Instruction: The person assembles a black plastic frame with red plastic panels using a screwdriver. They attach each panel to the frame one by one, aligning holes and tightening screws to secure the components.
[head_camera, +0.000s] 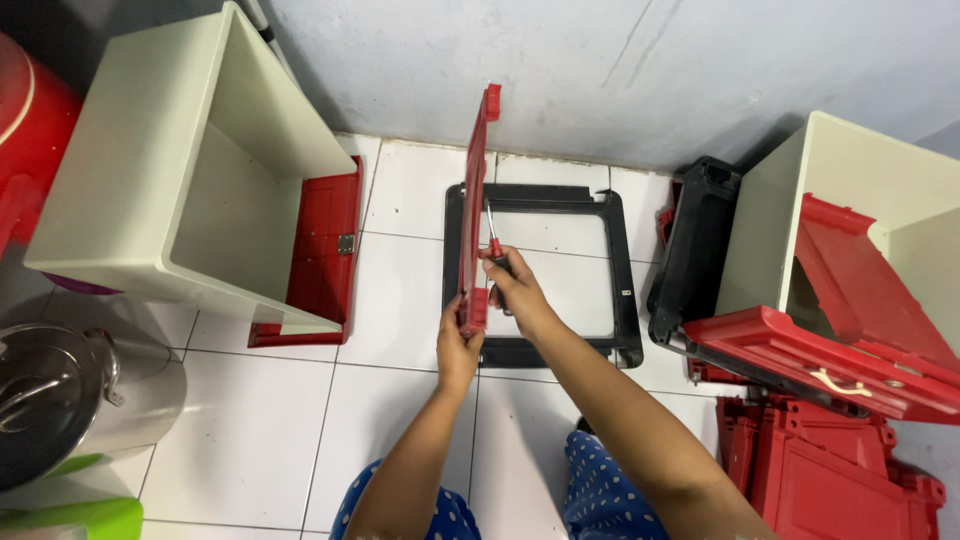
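Red plastic panel (474, 200) held edge-on and upright, left hand (456, 345) clamped on its lower end, right hand (515, 288) gripping red-handled screwdriver (493, 238) against it, tip hidden, panel face unreadable.

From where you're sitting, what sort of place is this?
Probably a small home workshop, worked on the floor: white floor tiles, a red panel held on edge, loose red parts and cream bins around.

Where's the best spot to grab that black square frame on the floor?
The black frame lies flat on the tiles, open in the middle. Probably best gripped on its right bar, coming from above, fingers hooking through the opening. The near bar is covered by the left hand, right hand and the upright red panel.
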